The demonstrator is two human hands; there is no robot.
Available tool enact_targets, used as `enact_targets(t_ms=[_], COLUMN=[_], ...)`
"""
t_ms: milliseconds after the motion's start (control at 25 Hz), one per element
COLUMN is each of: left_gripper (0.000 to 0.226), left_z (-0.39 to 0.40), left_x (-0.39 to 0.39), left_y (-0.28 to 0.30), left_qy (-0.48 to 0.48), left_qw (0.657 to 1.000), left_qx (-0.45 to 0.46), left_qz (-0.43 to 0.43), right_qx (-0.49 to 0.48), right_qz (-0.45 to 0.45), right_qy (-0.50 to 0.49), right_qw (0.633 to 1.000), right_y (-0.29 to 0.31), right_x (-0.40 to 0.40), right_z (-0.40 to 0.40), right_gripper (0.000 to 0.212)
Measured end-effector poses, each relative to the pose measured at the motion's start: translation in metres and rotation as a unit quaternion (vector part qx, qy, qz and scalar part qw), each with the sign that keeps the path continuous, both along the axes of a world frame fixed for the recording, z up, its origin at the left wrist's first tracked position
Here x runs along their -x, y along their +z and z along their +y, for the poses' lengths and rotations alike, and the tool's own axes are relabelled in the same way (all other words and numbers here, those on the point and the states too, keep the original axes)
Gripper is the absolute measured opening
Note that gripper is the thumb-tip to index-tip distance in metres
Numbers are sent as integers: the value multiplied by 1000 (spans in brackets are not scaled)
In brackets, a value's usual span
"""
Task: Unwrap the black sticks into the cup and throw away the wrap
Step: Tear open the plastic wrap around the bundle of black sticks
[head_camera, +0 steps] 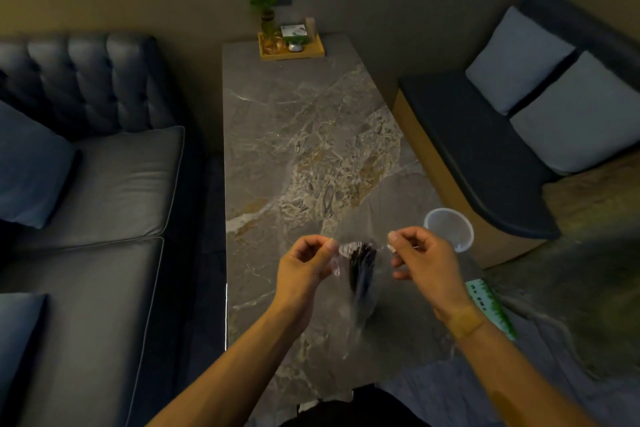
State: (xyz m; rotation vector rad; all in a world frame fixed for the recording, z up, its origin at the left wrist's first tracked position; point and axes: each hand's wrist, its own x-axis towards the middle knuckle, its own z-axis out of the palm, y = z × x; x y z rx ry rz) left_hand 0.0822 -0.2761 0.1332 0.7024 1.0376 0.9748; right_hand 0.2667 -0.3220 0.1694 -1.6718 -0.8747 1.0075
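Above the table (311, 121), the left hand (304, 263) and right hand (424, 256) each pinch an edge of the clear wrap (343, 253), pulling it open around the black sticks (362, 269), which next need tipping into the cup (449, 229) nearby.

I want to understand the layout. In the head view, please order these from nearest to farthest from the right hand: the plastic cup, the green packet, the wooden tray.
1. plastic cup: just beyond the right hand, to its right.
2. green packet: at the table's right edge, beside the wrist.
3. wooden tray: at the table's far end.
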Motion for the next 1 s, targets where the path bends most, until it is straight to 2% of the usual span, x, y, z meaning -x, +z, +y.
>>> enact_targets(t_ms=[120,200,280,360,440,600,760,800,880,1000], left_gripper=[2,2,2,3,4,15,13,11,12,26], left_z=[5,8,13,17,19,22,25,26,30,28], left_x=[4,2,-2,-8,-13,-19,-25,-26,-27,-8], left_y=[2,3,4,5,6,9,13,14,15,1], left_qy=[17,5,-9,-12,-15,-21,-14,-14,-18,-60], left_qw=[1000,999,998,998,996,993,994,994,993,988], left_qx=[-12,-21,-33,-38,-50,-77,-75,-77,-85,-92], left_qz=[17,30,46,53,66,92,76,72,79,104], right_qx=[-3,-20,-78,-142,-169,-143,-121,-122,-122,-108], right_qz=[-99,-220,-354,-468,-536,-548,-570,-563,-522,-463], right_qy=[-32,-17,54,144,188,246,284,284,269,233], right_qw=[995,975,930,860,805,786,761,767,800,848], right_y=[-6,-3,5,16,25,36,38,38,37,35], right_x=[-12,-15,-13,-6,3,10,14,15,17,12], right_z=[-3,-4,-1,4,8,15,22,23,27,31], right_gripper=[9,5,19,26,27,41,37,31,18,11])
